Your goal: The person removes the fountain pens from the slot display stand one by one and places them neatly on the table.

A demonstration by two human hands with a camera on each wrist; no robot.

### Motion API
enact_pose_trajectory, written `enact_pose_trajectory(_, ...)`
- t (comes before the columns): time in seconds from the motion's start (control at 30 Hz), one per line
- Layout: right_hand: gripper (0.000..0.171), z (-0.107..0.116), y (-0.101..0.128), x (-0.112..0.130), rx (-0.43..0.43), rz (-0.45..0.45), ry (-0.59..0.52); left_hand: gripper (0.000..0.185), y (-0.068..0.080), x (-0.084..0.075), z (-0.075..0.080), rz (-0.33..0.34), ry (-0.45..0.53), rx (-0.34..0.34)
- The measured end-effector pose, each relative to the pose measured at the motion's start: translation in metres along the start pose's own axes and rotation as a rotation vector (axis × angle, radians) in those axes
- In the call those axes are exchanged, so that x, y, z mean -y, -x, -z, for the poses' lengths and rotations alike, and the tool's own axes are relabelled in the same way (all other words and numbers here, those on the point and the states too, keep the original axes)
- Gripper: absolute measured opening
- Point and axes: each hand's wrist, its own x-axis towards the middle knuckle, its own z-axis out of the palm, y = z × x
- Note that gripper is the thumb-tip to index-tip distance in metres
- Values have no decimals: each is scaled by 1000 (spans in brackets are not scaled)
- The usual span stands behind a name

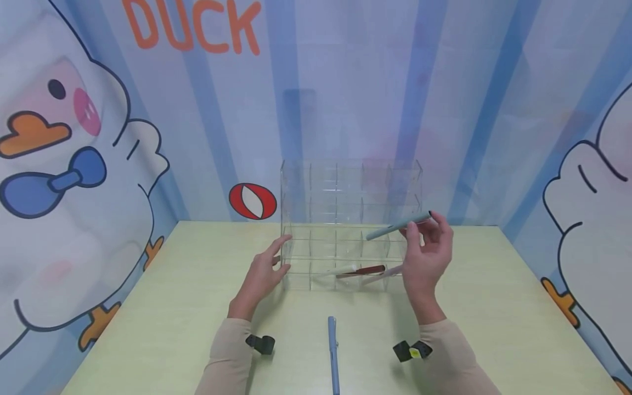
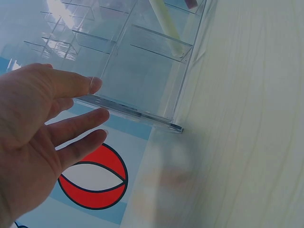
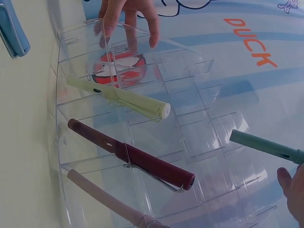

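A clear acrylic rack of several rows of compartments stands on the table. My right hand pinches a blue-green pen between thumb and fingers, tilted, with its lower end in front of the rack's right part. At the rack's left side wall, my left hand has its fingers extended, tips right at the wall. Leaning in the bottom row are a pale yellow-green pen, a dark red pen and a pale pink pen.
A blue pen lies on the pale wooden table between my forearms, in front of the rack. Behind the rack hangs a striped blue backdrop with cartoon ducks. Each wrist carries a small black camera.
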Motion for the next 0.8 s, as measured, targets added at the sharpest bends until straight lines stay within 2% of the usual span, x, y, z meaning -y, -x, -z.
enact_pose_trajectory(0.13,42,-1,0,2,0,-13,-56,73,0,0,0,0,-15,2)
enact_pose_trajectory(0.53,44,4,-3,5,28,-41,-62,72,1,1,0,-4,-14,6)
enact_pose_trajectory(0.8,44,0,-8,15,-48,-192,-145,71,0,0,1,-13,-4,6)
